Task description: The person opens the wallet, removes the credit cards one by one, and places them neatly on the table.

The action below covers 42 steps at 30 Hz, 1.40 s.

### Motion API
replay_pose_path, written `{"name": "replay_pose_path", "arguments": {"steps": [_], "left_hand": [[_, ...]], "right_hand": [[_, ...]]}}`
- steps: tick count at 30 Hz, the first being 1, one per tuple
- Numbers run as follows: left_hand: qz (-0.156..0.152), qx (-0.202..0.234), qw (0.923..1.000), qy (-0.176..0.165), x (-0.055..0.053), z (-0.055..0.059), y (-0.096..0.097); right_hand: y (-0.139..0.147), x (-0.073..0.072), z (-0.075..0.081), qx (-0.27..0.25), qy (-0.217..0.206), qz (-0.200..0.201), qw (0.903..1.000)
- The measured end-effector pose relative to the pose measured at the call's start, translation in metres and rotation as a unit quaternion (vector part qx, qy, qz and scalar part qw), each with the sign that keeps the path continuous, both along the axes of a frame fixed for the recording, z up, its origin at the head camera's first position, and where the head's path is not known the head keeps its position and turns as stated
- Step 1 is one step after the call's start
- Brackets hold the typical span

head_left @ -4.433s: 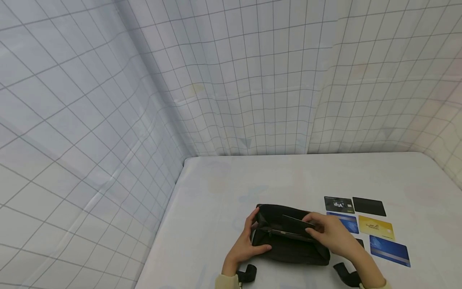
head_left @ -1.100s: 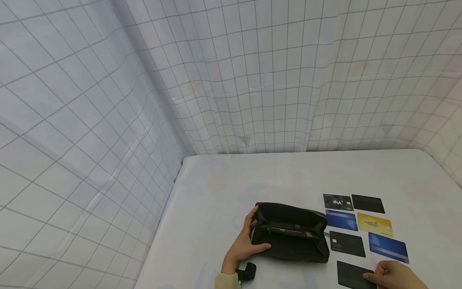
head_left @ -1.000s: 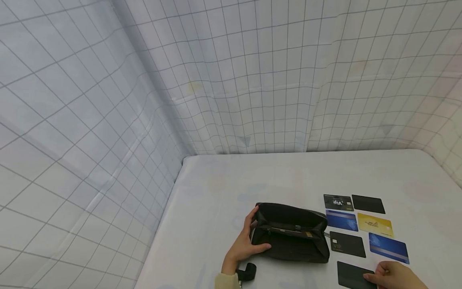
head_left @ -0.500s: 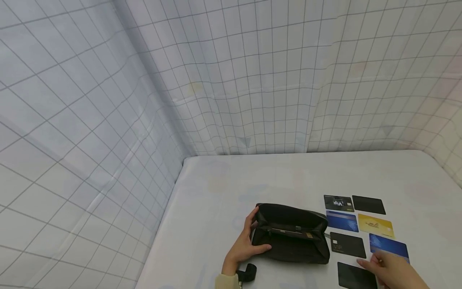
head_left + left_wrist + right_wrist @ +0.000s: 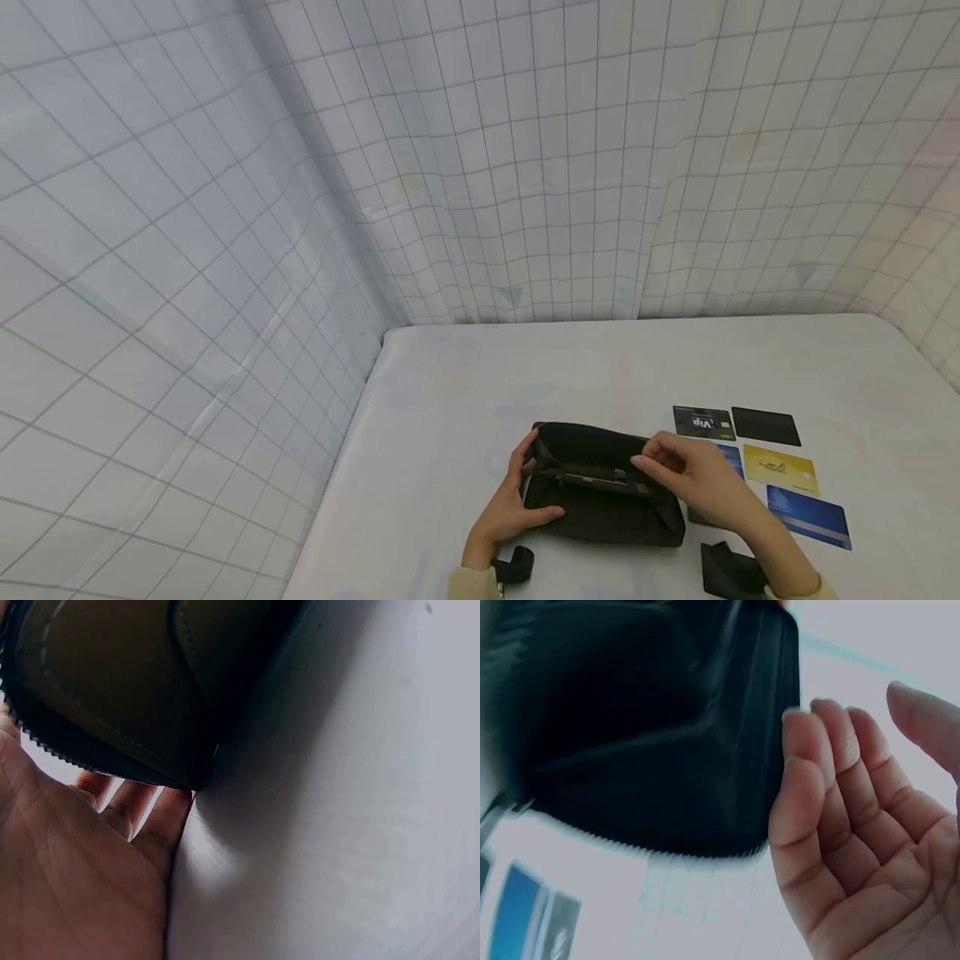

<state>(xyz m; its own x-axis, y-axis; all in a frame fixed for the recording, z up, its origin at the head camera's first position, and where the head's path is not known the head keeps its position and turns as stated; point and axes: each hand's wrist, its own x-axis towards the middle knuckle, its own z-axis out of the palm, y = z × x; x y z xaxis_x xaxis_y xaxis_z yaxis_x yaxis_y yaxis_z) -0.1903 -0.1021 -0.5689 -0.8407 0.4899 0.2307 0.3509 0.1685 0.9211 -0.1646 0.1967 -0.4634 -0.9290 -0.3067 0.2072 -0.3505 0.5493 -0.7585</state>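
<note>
A long black zip wallet (image 5: 600, 521) lies on the table with its mouth spread, showing inner pockets and a metal zip. My left hand (image 5: 504, 510) grips its left end, thumb across the front and fingers behind; in the left wrist view the fingers touch its zipped edge. At the wallet's right end hovers my right hand (image 5: 693, 477), fingers loosely bent. In the right wrist view that right hand (image 5: 855, 847) holds nothing, its thumb apart from the fingers, beside the wallet (image 5: 645, 802). What the pockets hold is hard to make out.
Right of the wallet lie a black VIP card (image 5: 705, 422), a plain black card (image 5: 767, 426), a yellow card (image 5: 782, 469) and a blue card (image 5: 808, 517). Another blue card (image 5: 732, 457) and two dark cards are partly covered by my right arm and its wrist device.
My right hand drew a dark card from the wallet and laid it at the front right. It let go and came back left to the wallet's mouth. My left hand stayed put.
</note>
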Motion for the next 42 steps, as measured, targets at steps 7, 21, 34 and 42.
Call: {"name": "replay_pose_path", "arguments": {"steps": [7, 21, 34, 42], "left_hand": [[-0.003, 0.003, 1.0, 0.002, 0.0, -0.001, 0.0], [0.0, -0.002, 0.9999, -0.012, 0.012, 0.028, 0.003], [-0.015, -0.008, 0.9998, -0.015, 0.012, 0.041, 0.002], [-0.007, -0.019, 0.9997, -0.012, 0.012, 0.038, 0.002]], "right_hand": [[-0.031, -0.028, 0.006, 0.005, 0.018, 0.103, 0.9945], [-0.058, -0.038, -0.014, 0.043, -0.04, 0.121, 0.9909], [-0.056, -0.038, -0.017, 0.134, -0.031, 0.111, 0.9842], [-0.059, -0.035, -0.015, 0.193, -0.048, 0.083, 0.9765]]}}
